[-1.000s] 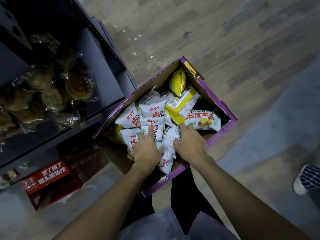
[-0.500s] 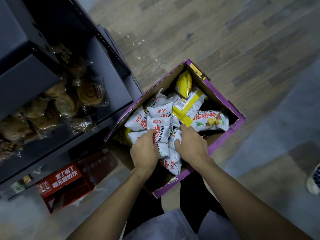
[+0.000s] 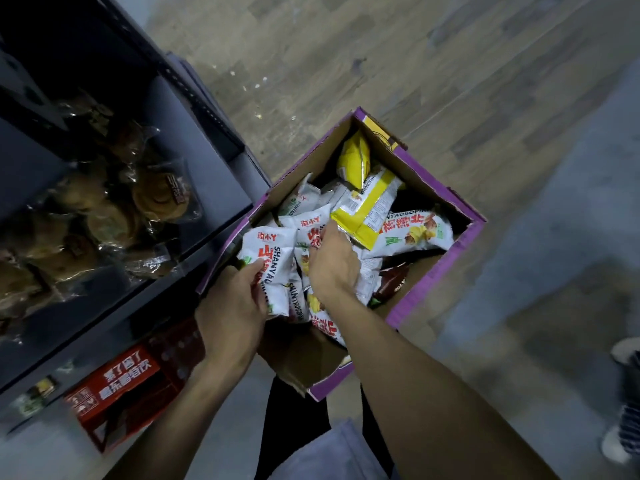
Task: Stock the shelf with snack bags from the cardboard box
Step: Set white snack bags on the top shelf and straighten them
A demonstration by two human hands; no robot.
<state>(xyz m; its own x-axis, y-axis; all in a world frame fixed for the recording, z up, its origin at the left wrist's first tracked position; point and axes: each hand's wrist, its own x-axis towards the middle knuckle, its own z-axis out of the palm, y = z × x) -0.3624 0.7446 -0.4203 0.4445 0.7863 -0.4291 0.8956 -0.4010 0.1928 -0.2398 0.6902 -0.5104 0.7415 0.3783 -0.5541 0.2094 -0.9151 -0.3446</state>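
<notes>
Wood-grain flooring (image 3: 398,53) fills the far part of the view, and on it sits a purple-edged cardboard box (image 3: 440,271), open at the top, just beside a dark shelf unit (image 3: 194,174). Both hands are down in the box among the snack bags. The left hand (image 3: 232,310) is curled on a white bag printed in red (image 3: 270,261), fingers over its near left edge, the bag tilted up against the box's left wall. The right hand (image 3: 332,265) is pressed into the pile just beside it, fingers bent over more white bags (image 3: 304,223) — whether it truly grips one or only rests there cannot be told. Yellow bags (image 3: 367,206) lie toward the far corner, and a white bag with a picture of food (image 3: 412,233) lies along the right side. The box's near right corner shows bare cardboard, so there is room there. Wrapped brown pastries (image 3: 156,199) crowd the shelf at left; its front part looks bare. A red carton (image 3: 128,379) sits low under it. Bags under the hands are hidden, and a shoe (image 3: 623,355) is cut off at the right edge.
</notes>
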